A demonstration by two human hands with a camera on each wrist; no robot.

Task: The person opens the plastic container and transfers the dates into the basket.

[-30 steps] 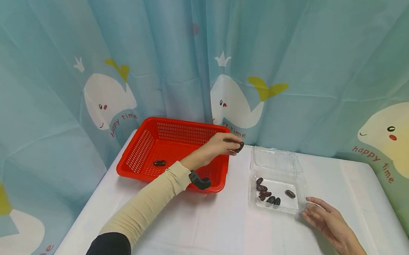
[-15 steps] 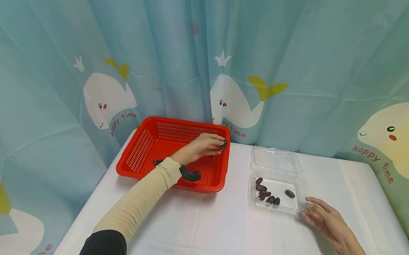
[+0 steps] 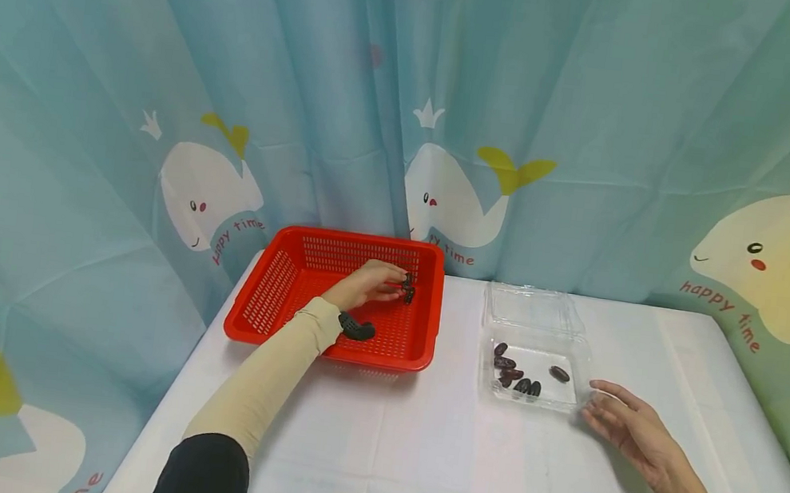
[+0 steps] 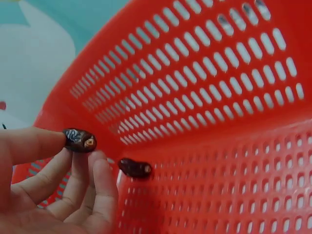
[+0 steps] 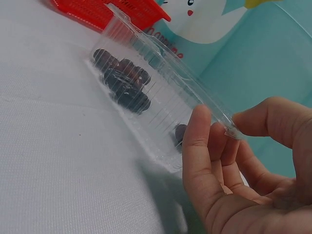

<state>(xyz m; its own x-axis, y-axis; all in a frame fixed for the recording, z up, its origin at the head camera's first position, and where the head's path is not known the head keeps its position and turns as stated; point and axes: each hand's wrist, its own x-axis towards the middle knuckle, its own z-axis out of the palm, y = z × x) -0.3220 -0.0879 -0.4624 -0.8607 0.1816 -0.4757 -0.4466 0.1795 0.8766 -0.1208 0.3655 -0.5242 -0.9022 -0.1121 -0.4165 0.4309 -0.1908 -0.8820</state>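
Note:
My left hand (image 3: 368, 284) is inside the red basket (image 3: 236, 318), pinching a dark brown date (image 4: 80, 140) between thumb and fingers. Just beyond it, a second date (image 4: 135, 168) lies at the foot of the basket wall. In the head view the two dates overlap near the basket's right side. My right hand (image 3: 635, 438) grips the near right corner of a clear plastic box (image 5: 163, 114), thumb on the rim and fingers outside the wall. Several dates (image 3: 508, 373) lie along the box's left and front, and a single date (image 3: 559, 374) sits apart on its right.
The box's clear lid (image 3: 531, 309) is folded back toward the curtain (image 3: 594, 139) behind the table. Both basket and box stand on a white tablecloth (image 3: 446, 445), with a gap between them. My left forearm (image 3: 265, 381) crosses the basket's front rim.
My left hand has carried the pinched date leftward from past the basket's right rim and lowered it into the basket. The right hand and the box have stayed put.

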